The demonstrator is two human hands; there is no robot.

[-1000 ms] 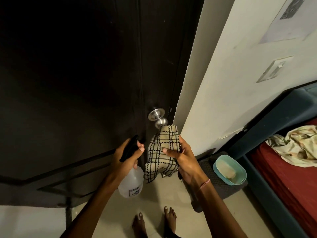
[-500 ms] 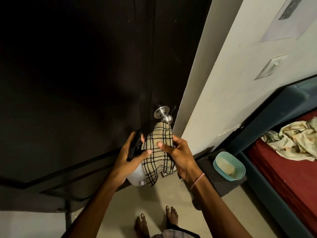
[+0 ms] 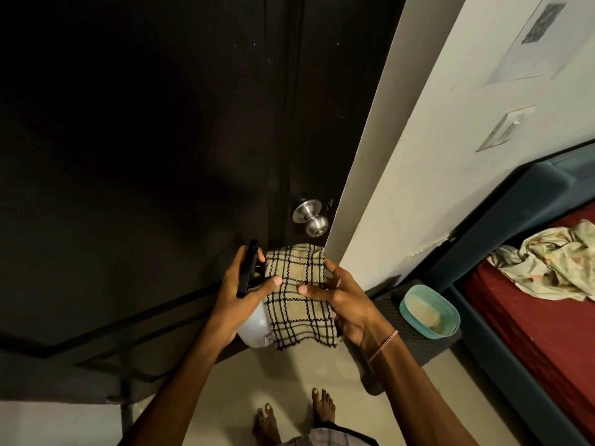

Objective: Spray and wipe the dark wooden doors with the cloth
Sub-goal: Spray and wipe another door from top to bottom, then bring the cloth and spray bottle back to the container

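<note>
- Dark wooden door [image 3: 145, 156] fills the background, steel knob [image 3: 310, 217] at its right edge.
- Left hand [image 3: 240, 291] grips a spray bottle [image 3: 256, 326].
- Right hand [image 3: 343, 297] pinches the checked cloth [image 3: 299, 304] below the knob, against the bottle.

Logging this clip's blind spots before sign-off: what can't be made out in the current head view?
- Spray bottle: label and liquid level unreadable; the left hand and checked cloth cover most of it.
- Dark door: spray wetness or dirt lost in shadow; top and left cut by the frame.
- Right hand: palm side and grip hidden behind the cloth.
- Wall paper: print too small.
</note>
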